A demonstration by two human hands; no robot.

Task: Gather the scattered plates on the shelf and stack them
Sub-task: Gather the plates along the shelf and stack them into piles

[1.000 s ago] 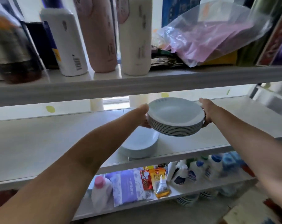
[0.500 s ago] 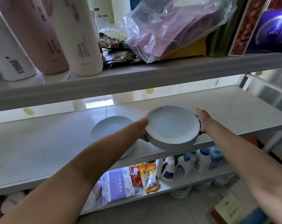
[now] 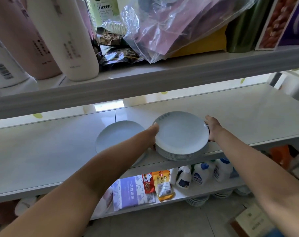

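A stack of several white plates [image 3: 180,134] is held between both hands just above the front edge of the middle shelf [image 3: 42,151]. My left hand [image 3: 153,135] grips the stack's left rim. My right hand [image 3: 212,128] grips its right rim. To the left of the stack, one more white plate [image 3: 118,135] lies flat on the shelf; my left forearm crosses over its front part and hides it.
The upper shelf board [image 3: 145,77] hangs close above, loaded with tall bottles [image 3: 71,40] and a plastic bag [image 3: 179,24]. Below, a lower shelf holds packets [image 3: 163,185] and detergent bottles [image 3: 203,173]. More plate stacks [image 3: 198,200] sit near the floor.
The stack in both hands has shifted right, off the single plate, so that plate now shows to its left. The view has tilted slightly.
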